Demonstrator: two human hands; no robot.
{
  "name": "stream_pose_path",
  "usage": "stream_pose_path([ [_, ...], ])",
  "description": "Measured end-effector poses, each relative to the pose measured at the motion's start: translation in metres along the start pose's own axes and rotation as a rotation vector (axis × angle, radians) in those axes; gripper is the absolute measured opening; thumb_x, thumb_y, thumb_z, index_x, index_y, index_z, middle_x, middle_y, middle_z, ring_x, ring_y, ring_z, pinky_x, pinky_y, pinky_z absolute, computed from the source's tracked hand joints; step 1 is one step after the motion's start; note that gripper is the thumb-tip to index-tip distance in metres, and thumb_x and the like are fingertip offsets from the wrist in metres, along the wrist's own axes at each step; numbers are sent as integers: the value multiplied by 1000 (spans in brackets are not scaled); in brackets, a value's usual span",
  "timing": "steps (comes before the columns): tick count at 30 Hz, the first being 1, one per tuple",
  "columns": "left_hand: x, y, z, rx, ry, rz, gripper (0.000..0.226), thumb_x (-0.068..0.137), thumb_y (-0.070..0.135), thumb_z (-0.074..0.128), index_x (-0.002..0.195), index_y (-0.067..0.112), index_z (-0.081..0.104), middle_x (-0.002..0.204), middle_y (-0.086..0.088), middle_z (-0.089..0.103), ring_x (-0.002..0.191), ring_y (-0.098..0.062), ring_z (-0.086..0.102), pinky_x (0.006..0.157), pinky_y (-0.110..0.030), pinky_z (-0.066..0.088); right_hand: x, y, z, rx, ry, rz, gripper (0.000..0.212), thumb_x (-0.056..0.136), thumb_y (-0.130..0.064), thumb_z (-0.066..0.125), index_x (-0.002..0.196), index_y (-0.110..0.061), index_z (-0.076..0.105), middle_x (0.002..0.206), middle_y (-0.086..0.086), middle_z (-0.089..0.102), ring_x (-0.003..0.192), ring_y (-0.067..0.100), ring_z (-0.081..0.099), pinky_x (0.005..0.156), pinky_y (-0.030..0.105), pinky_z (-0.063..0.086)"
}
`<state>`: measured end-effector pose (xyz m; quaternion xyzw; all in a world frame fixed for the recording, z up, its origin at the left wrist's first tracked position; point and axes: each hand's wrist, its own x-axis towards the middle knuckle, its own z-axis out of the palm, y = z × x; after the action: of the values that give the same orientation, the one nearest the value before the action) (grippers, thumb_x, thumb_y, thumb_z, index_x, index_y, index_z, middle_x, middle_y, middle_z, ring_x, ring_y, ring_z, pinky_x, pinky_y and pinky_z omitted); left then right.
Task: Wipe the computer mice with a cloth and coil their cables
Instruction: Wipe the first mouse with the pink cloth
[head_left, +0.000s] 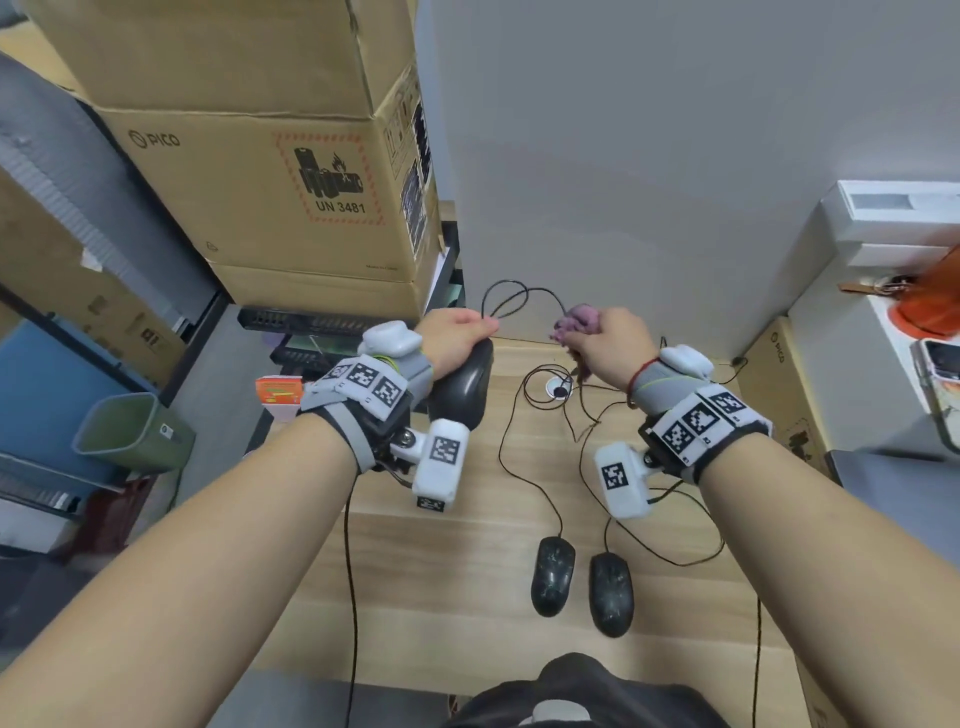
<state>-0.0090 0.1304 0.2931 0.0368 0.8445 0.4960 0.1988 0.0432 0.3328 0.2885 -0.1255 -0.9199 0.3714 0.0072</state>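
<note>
My left hand (457, 338) grips a black mouse (464, 389) raised above the wooden desk (441, 561) and pinches its black cable (511, 296), which loops up toward the grey wall. My right hand (610, 345) holds a bunched purple cloth (576, 325) at the far end of that cable loop. Two more black mice, the left one (553, 574) and the right one (612, 592), lie side by side on the desk below my right wrist. Their loose cables (519, 467) snake across the desk toward a round cable hole (559, 388).
Stacked cardboard boxes (291, 197) stand at the back left beside a grey partition wall (649, 182). A green bin (132, 431) sits on the floor at left. White boxes (898, 218), an orange object (930, 301) and another cardboard box (779, 379) crowd the right.
</note>
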Motion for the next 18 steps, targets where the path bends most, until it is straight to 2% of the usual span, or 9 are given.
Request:
stream_pose_path([
  [2,0,-2,8,-15,-8,-7,29,94,44,60,102,21,78,95,2,73,92,-17,66,85,-28,50,-3,-14,-1,-14,3,-72,15,89,-20,62,93,-9,70,62,-9,59,73,17,60,74,27,43],
  [4,0,0,13,-49,-5,-16,34,95,51,55,98,27,79,89,8,71,84,-10,64,78,-23,47,-7,-26,0,-14,-17,-141,9,89,-20,62,85,-14,67,62,-7,59,68,14,58,71,26,42],
  [7,-1,3,16,-118,32,-16,38,91,61,54,92,31,77,87,8,72,82,-10,66,73,-23,48,-12,-36,6,-8,-92,-216,18,89,-21,63,73,-13,60,62,-4,62,65,17,60,73,31,46],
  [9,-1,4,16,-195,26,-27,39,87,64,58,89,30,78,88,7,76,84,-13,71,76,-25,54,-14,-38,11,-61,-124,-255,23,90,-21,62,68,-19,54,63,-4,62,69,21,61,72,31,45],
  [11,-1,3,14,-253,0,-32,34,85,59,65,87,29,79,89,1,78,85,-16,74,81,-27,56,-15,-38,14,-97,-148,-262,17,90,-20,61,73,-18,57,64,-5,62,74,24,64,73,32,47],
  [14,-2,0,12,-295,0,-23,26,86,47,69,81,23,78,88,-6,78,79,-18,72,79,-31,55,-14,-36,18,-128,-163,-243,13,90,-21,60,81,-12,61,69,0,65,80,28,66,78,36,51],
  [18,-4,2,12,-345,64,-15,26,90,41,67,70,26,75,72,-6,67,61,-17,60,61,-27,49,-12,-32,23,-143,-157,-260,16,90,-25,60,88,-9,64,78,9,70,83,32,66,79,39,51],
])
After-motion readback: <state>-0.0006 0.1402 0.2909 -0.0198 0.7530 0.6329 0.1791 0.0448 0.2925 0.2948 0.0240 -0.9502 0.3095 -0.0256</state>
